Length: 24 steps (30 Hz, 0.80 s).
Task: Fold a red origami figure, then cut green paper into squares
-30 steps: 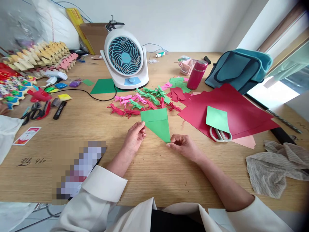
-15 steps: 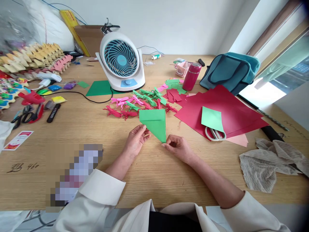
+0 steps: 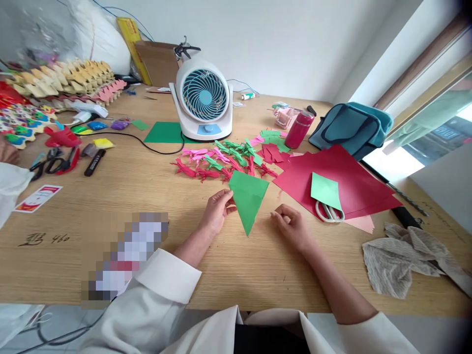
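Observation:
A folded green paper (image 3: pixel 249 199), pointed at its lower end, is pinched at its left edge between the thumb and fingers of my left hand (image 3: pixel 219 211). My right hand (image 3: pixel 291 227) is curled a little to the right of the paper and does not touch it; whether its fingertips hold anything is too small to tell. Just beyond the paper lies a pile of small red, pink and green paper pieces (image 3: pixel 208 173). Light green paper (image 3: pixel 324 189) covers part of white-handled scissors (image 3: pixel 329 213) on large red sheets (image 3: pixel 356 179).
A white fan (image 3: pixel 205 98) stands at the back, with a red bottle (image 3: pixel 299 130) and a blue bag (image 3: pixel 352 129) to its right. Black-and-red scissors (image 3: pixel 55 163) and a marker (image 3: pixel 95 162) lie left. A grey cloth (image 3: pixel 387 263) lies right. Another person's sleeve (image 3: pixel 13 184) shows far left.
My right hand has let go of the green paper's lower corner and moved right. The paper has turned in my left hand. The camera view has shifted, and a person's sleeve and hand show more at left.

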### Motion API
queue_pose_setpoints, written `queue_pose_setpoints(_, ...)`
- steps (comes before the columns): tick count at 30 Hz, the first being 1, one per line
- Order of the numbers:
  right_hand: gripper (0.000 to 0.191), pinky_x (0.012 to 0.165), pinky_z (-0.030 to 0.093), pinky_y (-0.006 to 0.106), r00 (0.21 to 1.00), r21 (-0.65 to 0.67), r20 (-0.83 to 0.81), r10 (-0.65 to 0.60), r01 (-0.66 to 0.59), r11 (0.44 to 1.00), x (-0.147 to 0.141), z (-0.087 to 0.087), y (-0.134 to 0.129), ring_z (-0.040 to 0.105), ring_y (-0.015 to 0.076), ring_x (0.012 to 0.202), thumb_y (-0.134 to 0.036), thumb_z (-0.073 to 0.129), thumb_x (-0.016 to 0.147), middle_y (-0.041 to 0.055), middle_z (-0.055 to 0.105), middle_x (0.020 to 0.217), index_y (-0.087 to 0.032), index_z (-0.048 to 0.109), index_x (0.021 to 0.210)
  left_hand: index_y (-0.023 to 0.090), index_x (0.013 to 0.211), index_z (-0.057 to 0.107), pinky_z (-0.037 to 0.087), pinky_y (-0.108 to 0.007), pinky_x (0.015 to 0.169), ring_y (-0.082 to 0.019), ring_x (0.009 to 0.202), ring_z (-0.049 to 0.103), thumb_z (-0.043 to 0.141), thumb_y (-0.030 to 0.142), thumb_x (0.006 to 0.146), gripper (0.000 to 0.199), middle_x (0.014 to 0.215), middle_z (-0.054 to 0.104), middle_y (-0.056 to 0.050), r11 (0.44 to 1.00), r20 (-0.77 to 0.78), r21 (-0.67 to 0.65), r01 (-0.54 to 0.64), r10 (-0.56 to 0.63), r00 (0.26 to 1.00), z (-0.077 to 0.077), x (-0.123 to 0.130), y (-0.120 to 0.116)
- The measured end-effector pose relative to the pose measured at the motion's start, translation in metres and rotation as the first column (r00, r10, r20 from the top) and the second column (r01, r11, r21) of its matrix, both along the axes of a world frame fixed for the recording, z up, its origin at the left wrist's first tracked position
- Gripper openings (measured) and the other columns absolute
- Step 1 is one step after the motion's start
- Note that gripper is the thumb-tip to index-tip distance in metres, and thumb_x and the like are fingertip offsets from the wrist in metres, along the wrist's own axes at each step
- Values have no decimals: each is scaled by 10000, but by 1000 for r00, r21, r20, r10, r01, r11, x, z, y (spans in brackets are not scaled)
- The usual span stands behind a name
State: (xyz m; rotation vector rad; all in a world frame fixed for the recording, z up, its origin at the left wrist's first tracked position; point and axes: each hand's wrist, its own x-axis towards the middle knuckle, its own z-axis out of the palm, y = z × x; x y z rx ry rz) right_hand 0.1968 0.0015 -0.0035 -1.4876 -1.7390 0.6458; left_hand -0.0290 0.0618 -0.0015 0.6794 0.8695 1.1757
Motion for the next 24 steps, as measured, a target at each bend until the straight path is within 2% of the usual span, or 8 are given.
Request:
queue_pose_setpoints(2, 240, 645, 407, 284, 986, 106, 99, -134, 123, 987, 20, 3, 1, 536, 172, 688, -364, 517, 916, 31, 597, 740, -204, 580, 749, 175, 701, 554, 496, -195, 557, -88, 613, 582, 810, 398, 606, 353, 675, 610, 44, 1000, -17, 13, 2, -1, 1000, 0, -1, 0)
queue_pose_setpoints(4, 203, 709, 427, 304, 930, 222, 216, -299, 251, 942, 46, 5, 1, 567, 186, 734, -332, 503, 910, 58, 634, 830, -199, 623, 815, 179, 718, 562, 484, -192, 543, -90, 601, 574, 800, 399, 615, 340, 665, 602, 45, 1000, -28, 16, -4, 4, 1000, 0, -1, 1)
queue_pose_setpoints(7, 219, 728, 420, 335, 723, 274, 446, -528, 451, 849, 87, 5, -2, 577, 221, 801, -329, 504, 884, 105, 632, 922, -186, 667, 857, 182, 697, 547, 434, -172, 505, -77, 542, 531, 790, 389, 631, 326, 611, 558, 56, 999, -25, 36, -26, 27, 999, -1, 0, 3)
queue_pose_setpoints(9, 257, 720, 412, 353, 597, 216, 581, -553, 542, 812, 107, 2, -4, 581, 254, 839, -363, 504, 876, 131, 624, 938, -179, 684, 892, 182, 681, 531, 402, -165, 484, -67, 511, 492, 785, 394, 648, 332, 587, 519, 63, 998, -34, 54, -25, 27, 999, -3, 0, 3)
queue_pose_setpoints(12, 374, 689, 410, 359, 533, 69, 693, -486, 622, 780, 123, 0, -5, 598, 275, 833, -466, 520, 865, 157, 628, 969, -163, 673, 1022, 184, 659, 502, 335, -167, 447, -61, 475, 417, 758, 458, 697, 377, 555, 439, 72, 995, -116, 93, 21, -10, 993, -7, 1, 2)
queue_pose_setpoints(16, 472, 666, 413, 349, 531, -40, 709, -464, 687, 726, 129, 4, 2, 631, 306, 877, -505, 591, 804, 166, 681, 957, -146, 643, 1106, 175, 635, 500, 262, -194, 470, -64, 487, 319, 718, 521, 738, 421, 542, 354, 74, 980, -227, 193, 56, -11, 974, -14, 0, 3)
queue_pose_setpoints(20, 398, 646, 432, 339, 614, -132, 612, -498, 700, 702, 137, 12, 3, 663, 304, 830, -516, 660, 711, 121, 730, 838, -176, 715, 910, 161, 673, 580, 274, -221, 553, -86, 572, 346, 691, 486, 774, 357, 583, 396, 55, 950, -330, 304, 67, 39, 943, -18, -1, 5)
queue_pose_setpoints(24, 436, 566, 455, 305, 799, -207, 311, -515, 586, 783, 148, 13, -13, 675, 248, 687, -548, 654, 700, 89, 729, 712, -160, 756, 870, 158, 721, 620, 279, -227, 593, -92, 609, 368, 673, 427, 778, 280, 619, 446, 51, 946, -367, 315, 80, 44, 929, -12, -1, 3)
